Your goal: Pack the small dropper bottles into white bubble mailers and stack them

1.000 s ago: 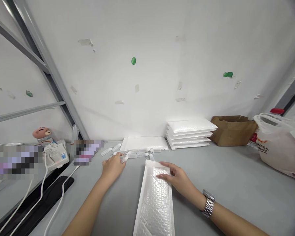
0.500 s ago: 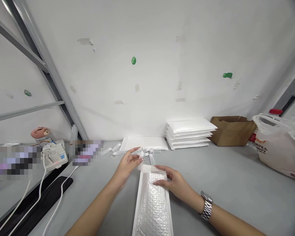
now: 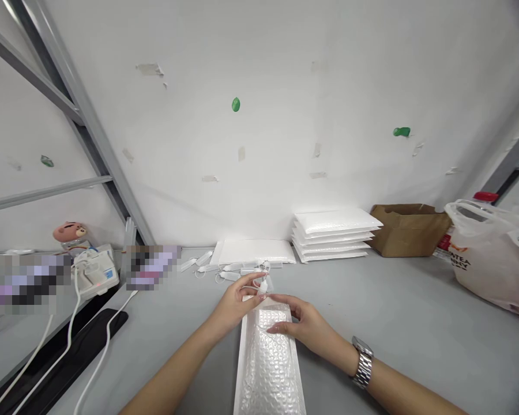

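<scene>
A white bubble mailer [image 3: 270, 363] lies lengthwise in front of me, its top end pointing at the wall. My right hand [image 3: 305, 323] grips it near that end, thumb on the bubbly face and fingers at the upper edge. Between the thumb and fingers of my left hand [image 3: 237, 300] is a small white-capped piece [image 3: 264, 286], held right over the mailer's top end; its lower part is hidden. Just beyond lie several clear tubes with white caps and loops [image 3: 231, 276].
Behind the tubes a flat white mailer [image 3: 253, 251] rests against the wall. To its right stand a stack of white mailers [image 3: 335, 236], a brown cardboard box [image 3: 409, 230] and a plastic bag [image 3: 488, 259]. At left are a power strip [image 3: 97, 276] and white cables [image 3: 108, 340].
My left hand has moved right and slightly nearer, bringing the white-capped piece to the mailer's top end. My right hand keeps its hold, with the mailer's top end slightly lower.
</scene>
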Action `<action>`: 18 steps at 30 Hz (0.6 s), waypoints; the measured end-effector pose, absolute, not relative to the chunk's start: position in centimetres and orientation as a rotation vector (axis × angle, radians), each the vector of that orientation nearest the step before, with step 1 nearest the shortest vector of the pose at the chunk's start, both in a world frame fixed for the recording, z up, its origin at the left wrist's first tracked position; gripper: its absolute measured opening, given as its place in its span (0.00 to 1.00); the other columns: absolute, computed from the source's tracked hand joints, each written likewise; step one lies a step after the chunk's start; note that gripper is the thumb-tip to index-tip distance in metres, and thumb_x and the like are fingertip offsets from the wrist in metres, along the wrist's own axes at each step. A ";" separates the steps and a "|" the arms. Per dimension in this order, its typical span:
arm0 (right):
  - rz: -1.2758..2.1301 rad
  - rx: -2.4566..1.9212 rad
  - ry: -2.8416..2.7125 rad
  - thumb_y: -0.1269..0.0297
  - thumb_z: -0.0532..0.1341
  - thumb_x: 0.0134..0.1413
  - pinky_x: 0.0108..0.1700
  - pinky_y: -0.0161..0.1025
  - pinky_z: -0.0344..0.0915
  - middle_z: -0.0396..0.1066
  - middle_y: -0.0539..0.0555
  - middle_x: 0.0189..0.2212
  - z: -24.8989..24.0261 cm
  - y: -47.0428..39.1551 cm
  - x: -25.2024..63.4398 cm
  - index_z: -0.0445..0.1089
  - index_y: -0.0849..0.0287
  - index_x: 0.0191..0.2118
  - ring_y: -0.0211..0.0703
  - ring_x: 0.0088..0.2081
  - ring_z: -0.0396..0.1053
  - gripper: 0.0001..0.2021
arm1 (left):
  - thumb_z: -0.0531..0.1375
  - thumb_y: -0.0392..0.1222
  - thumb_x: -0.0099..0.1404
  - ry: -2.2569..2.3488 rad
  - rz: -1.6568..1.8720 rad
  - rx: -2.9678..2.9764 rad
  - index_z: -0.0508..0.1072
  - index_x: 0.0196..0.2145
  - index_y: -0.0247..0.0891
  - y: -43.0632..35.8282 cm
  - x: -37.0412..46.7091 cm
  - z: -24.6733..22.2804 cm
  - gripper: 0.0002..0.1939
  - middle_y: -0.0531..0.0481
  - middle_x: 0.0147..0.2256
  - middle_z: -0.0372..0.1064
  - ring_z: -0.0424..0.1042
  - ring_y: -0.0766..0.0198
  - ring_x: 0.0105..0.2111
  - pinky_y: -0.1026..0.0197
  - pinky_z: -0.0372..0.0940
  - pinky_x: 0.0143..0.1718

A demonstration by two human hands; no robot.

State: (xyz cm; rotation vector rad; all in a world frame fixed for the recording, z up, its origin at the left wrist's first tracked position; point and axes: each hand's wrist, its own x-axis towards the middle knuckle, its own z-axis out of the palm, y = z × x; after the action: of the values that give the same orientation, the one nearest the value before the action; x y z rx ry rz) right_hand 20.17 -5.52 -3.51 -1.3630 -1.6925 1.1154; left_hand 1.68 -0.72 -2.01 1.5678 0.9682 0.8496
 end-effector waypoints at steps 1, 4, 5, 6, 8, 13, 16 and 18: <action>1.112 -1.369 -1.690 0.50 0.66 0.37 0.41 0.42 0.61 0.70 0.53 0.40 -3.4 -5.5 20.2 0.65 0.53 0.51 0.44 0.36 0.63 0.31 | 0.61 0.47 0.54 0.967 0.852 1.582 0.66 0.47 0.43 -0.6 1.7 -2.2 0.22 0.47 0.44 0.64 0.67 0.64 0.39 0.58 0.62 0.44; 1.096 -1.392 -1.678 0.50 0.65 0.37 0.41 0.42 0.62 0.70 0.52 0.40 -3.4 -5.5 20.2 0.66 0.53 0.51 0.44 0.35 0.63 0.31 | 0.61 0.47 0.54 0.966 0.899 1.643 0.68 0.43 0.41 -0.4 1.5 -2.6 0.19 0.46 0.45 0.65 0.67 0.62 0.40 0.57 0.61 0.45; 1.090 -1.398 -1.675 0.50 0.65 0.37 0.40 0.41 0.62 0.70 0.52 0.39 -3.5 -5.5 20.2 0.66 0.53 0.51 0.44 0.35 0.63 0.30 | 0.60 0.47 0.54 0.964 0.916 1.671 0.68 0.43 0.40 -0.3 1.5 -2.6 0.18 0.46 0.45 0.66 0.67 0.62 0.41 0.57 0.61 0.46; 1.084 -1.401 -1.673 0.50 0.65 0.38 0.40 0.41 0.62 0.71 0.52 0.38 -3.6 -5.5 20.2 0.66 0.53 0.50 0.43 0.34 0.63 0.30 | 0.60 0.47 0.55 0.963 0.930 1.694 0.69 0.42 0.40 -0.2 1.5 -2.6 0.17 0.46 0.44 0.67 0.67 0.61 0.42 0.56 0.60 0.47; 1.078 -1.401 -1.678 0.50 0.65 0.38 0.39 0.40 0.62 0.71 0.52 0.37 -3.7 -5.4 20.2 0.66 0.53 0.50 0.42 0.33 0.62 0.30 | 0.59 0.48 0.55 0.967 0.940 1.720 0.70 0.39 0.38 0.0 1.4 -2.5 0.15 0.46 0.41 0.69 0.67 0.60 0.42 0.56 0.60 0.48; 1.104 -1.410 -1.697 0.49 0.65 0.38 0.37 0.40 0.61 0.70 0.51 0.36 -3.9 -5.4 20.2 0.66 0.53 0.51 0.41 0.31 0.61 0.31 | 0.55 0.49 0.58 1.158 0.986 1.831 0.73 0.29 0.38 0.3 1.0 -2.3 0.13 0.47 0.35 0.70 0.68 0.58 0.40 0.56 0.60 0.45; 1.118 -1.387 -1.692 0.49 0.64 0.38 0.39 0.40 0.61 0.70 0.52 0.38 -4.0 -5.5 20.3 0.65 0.53 0.51 0.42 0.34 0.62 0.31 | 0.54 0.50 0.59 1.220 0.993 1.963 0.74 0.26 0.40 0.2 0.8 -2.3 0.14 0.48 0.35 0.69 0.66 0.58 0.40 0.55 0.59 0.45; 1.123 -1.376 -1.685 0.49 0.65 0.38 0.41 0.41 0.61 0.70 0.52 0.39 -4.0 -5.5 20.3 0.65 0.54 0.51 0.43 0.35 0.62 0.31 | 0.52 0.50 0.61 1.185 0.959 2.019 0.75 0.27 0.41 0.0 0.7 -2.2 0.15 0.48 0.36 0.68 0.65 0.58 0.41 0.55 0.59 0.46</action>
State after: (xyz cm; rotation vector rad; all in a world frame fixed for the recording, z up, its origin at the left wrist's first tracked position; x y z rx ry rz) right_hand 20.28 -5.46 -3.97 -1.3762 -1.6853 1.1229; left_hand 0.73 0.03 -2.16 2.0189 1.1855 0.9591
